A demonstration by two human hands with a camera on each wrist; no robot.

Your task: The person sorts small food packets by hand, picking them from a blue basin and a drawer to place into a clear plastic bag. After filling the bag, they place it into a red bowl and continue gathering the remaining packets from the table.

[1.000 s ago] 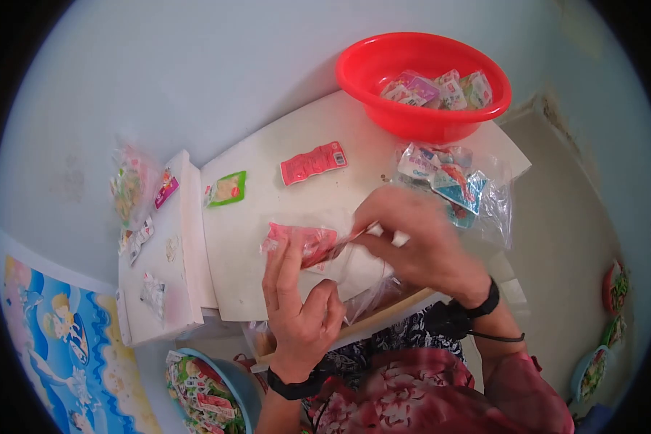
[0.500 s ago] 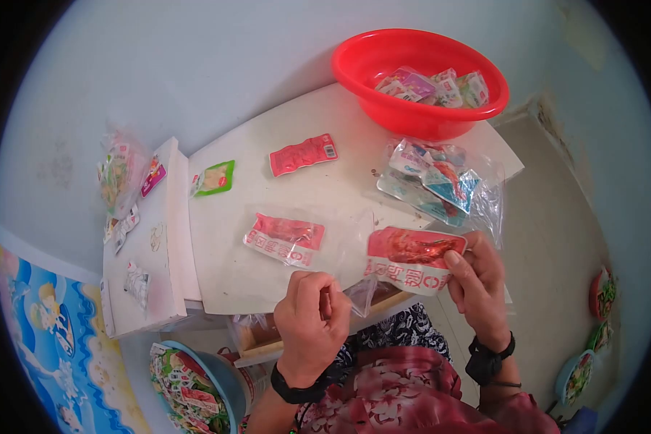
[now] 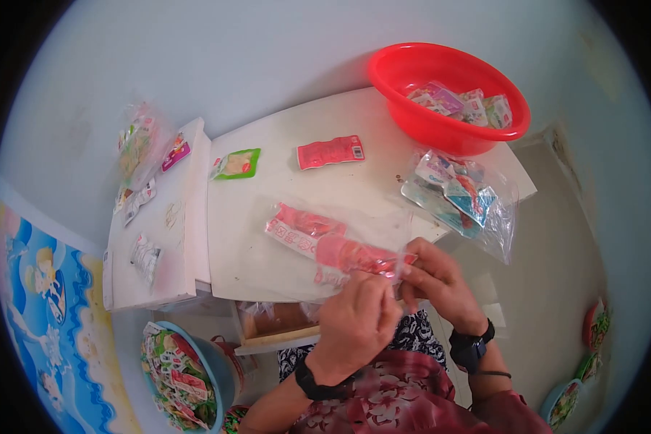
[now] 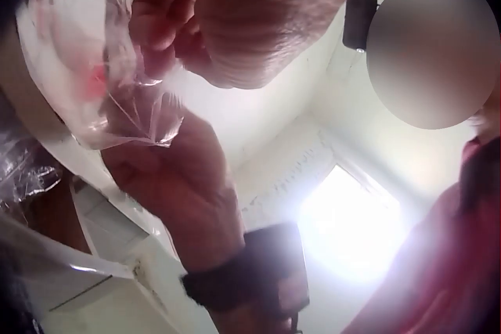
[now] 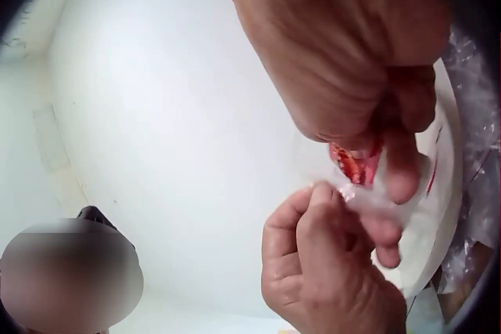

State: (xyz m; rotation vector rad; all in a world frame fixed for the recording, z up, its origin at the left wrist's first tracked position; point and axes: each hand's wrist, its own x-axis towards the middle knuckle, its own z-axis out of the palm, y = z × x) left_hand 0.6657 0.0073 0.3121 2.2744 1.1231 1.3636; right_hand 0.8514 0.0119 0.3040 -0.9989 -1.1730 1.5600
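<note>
A clear plastic bag (image 3: 390, 226) lies over the table's near part, with one red-and-white packet (image 3: 296, 230) in it. A second red packet (image 3: 354, 257) is partly inside the bag's mouth. My left hand (image 3: 358, 322) pinches the bag's edge, as the left wrist view also shows, the film (image 4: 145, 115) bunched at the fingers. My right hand (image 3: 441, 282) holds the second packet's right end; in the right wrist view its fingers cover most of the packet (image 5: 356, 163).
Behind stand a red basin (image 3: 448, 137) with packets and a bag of blue packets (image 3: 459, 199). A red packet (image 3: 330, 152) and a green one (image 3: 239, 164) lie farther back. Left is a side shelf (image 3: 152, 271) with packets; below, an open drawer (image 3: 271, 325) and a full blue bucket (image 3: 220, 369).
The right hand has brought the second packet left, into the bag's mouth. My left hand has moved right to the bag's edge. The whole head view has shifted slightly.
</note>
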